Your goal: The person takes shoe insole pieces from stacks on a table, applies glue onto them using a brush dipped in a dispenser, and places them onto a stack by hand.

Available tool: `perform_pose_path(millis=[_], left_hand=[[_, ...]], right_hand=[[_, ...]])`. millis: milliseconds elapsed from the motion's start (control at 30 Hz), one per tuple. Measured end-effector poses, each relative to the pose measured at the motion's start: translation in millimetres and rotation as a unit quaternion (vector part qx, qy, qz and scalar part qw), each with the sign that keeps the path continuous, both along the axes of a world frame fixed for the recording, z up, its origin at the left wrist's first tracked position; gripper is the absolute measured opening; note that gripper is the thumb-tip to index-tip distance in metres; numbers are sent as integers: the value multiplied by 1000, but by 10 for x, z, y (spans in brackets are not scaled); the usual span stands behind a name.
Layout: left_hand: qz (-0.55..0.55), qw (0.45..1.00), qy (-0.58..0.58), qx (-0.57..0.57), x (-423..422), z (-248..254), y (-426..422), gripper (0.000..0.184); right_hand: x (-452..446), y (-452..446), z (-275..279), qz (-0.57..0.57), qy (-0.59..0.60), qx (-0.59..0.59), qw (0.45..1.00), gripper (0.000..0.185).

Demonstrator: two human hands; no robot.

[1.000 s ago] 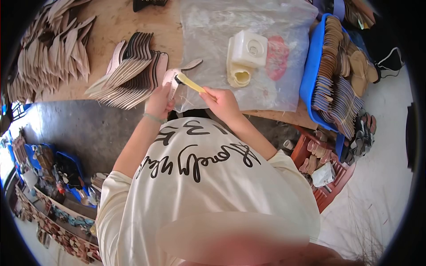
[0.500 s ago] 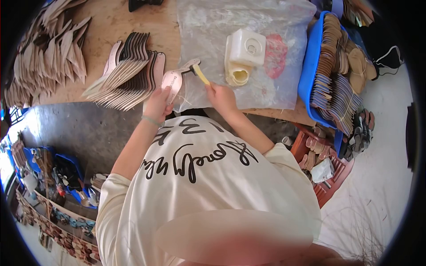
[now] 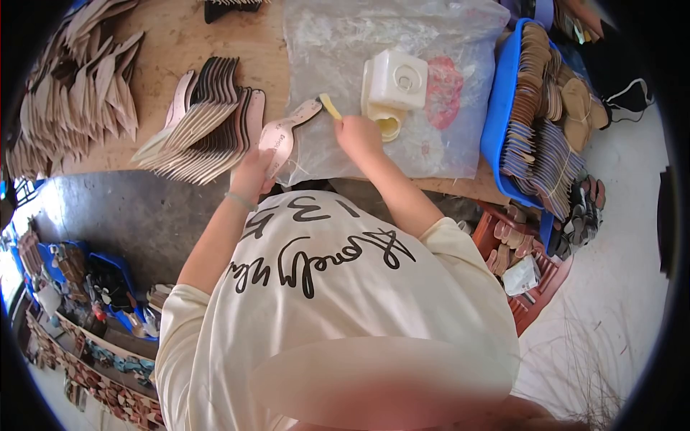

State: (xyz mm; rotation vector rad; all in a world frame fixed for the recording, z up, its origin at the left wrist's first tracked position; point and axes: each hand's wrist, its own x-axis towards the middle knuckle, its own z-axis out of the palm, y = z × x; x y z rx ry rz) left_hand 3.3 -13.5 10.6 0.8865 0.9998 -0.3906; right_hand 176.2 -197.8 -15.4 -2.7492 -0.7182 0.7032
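Observation:
My left hand (image 3: 251, 172) is closed on the wide end of a pale pink insole (image 3: 280, 135) with dark lettering. The insole slants up to the right above a plastic sheet (image 3: 327, 50). Between the fingers of my right hand (image 3: 361, 140) is a small brush with a yellow handle (image 3: 330, 106); its dark bristles touch or nearly touch the insole's far narrow end. Just beyond my right hand stands a white plastic container (image 3: 399, 77) with a round, yellowish open spout. Left of my left hand, fanned insoles (image 3: 208, 122) are stacked on the table.
More pale insole pieces (image 3: 79, 100) lie at the table's left. A blue crate (image 3: 496, 122) packed with insoles and soles stands at the right edge. Below it is a red rack (image 3: 528, 309) with shoe parts. Shelves with soles (image 3: 93, 366) are at lower left.
The brush has moved from the insole's narrow middle up to its far end, with my right hand shifting slightly up. My left hand has dropped slightly down and left, still holding the insole.

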Motion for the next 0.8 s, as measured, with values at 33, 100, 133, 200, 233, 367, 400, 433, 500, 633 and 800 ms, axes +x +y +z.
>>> perform_pose_path(millis=[33,100,133,200,233,367,400,433,500,633,800], left_hand=[[-15,1000,-2,10,-9,-12,7,23],[-47,997,7,65,-8,-12,5,24],[-64,994,12,92,-8,-10,-1,24],[-125,977,5,172,-17,-73,-16,26],[-155,965,1,212,-22,-99,-22,27],[-250,873,-107,406,-47,-43,-55,29],[-262,871,-104,402,-15,37,-71,29],[-275,869,-102,398,0,85,-83,29],[-264,861,-139,411,-14,34,-110,28],[-256,852,-157,429,-45,-3,-149,26],[-251,840,-136,462,-66,56,-161,27]], right_hand=[[25,44,12,5,-2,-1,1000,33],[67,121,28,14,-6,-4,1000,32],[83,149,25,26,-8,-2,1000,31],[114,179,11,51,-11,1,999,31],[139,178,-17,58,-10,1,998,31],[220,98,-16,75,21,15,997,29],[239,83,35,76,34,22,996,28],[236,73,88,74,45,32,996,28],[191,36,207,72,67,53,994,27],[46,-26,334,77,118,91,986,25],[-124,-166,606,78,149,139,976,24]])
